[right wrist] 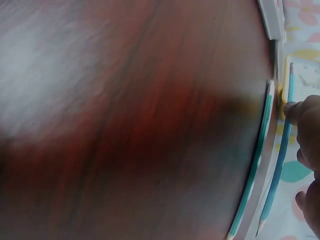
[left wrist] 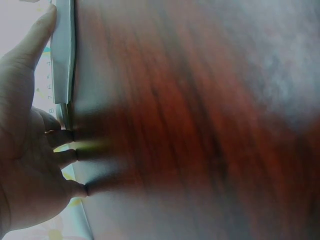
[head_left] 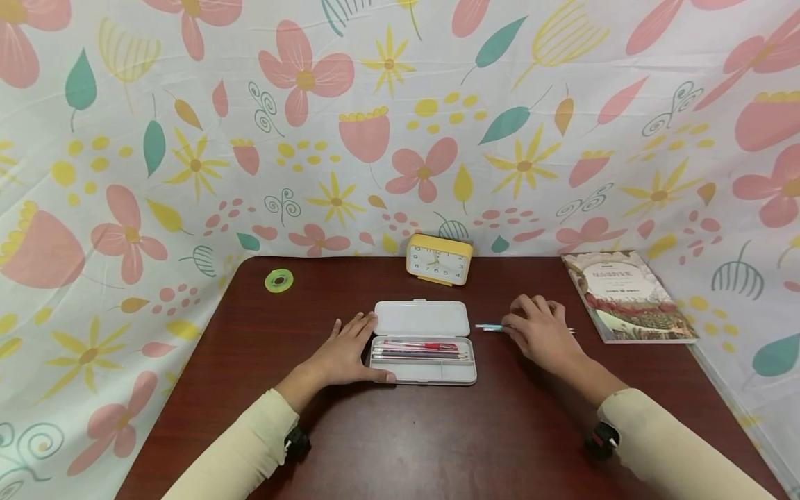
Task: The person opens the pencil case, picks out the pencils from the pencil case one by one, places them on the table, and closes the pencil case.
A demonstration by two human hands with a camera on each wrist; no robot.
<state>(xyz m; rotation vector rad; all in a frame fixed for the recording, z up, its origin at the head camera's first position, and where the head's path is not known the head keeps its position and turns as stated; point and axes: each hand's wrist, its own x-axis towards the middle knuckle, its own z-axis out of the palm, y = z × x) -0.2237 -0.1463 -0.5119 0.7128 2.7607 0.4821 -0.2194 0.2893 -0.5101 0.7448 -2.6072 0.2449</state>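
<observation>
A white pencil case lies with its lid raised back in the middle of the table. Inside are a red pen and several pencils. My left hand rests at the case's left side, fingers spread and thumb along the near edge. To the right of the case, my right hand pinches a blue pencil, which in the right wrist view is off the tabletop. A teal pencil lies on the table beside it; the hand hides much of both in the head view.
A yellow alarm clock stands behind the case. At the back left is a green roll of tape. A book lies at the right edge of the dark wooden table. Flowered cloth hangs around the table.
</observation>
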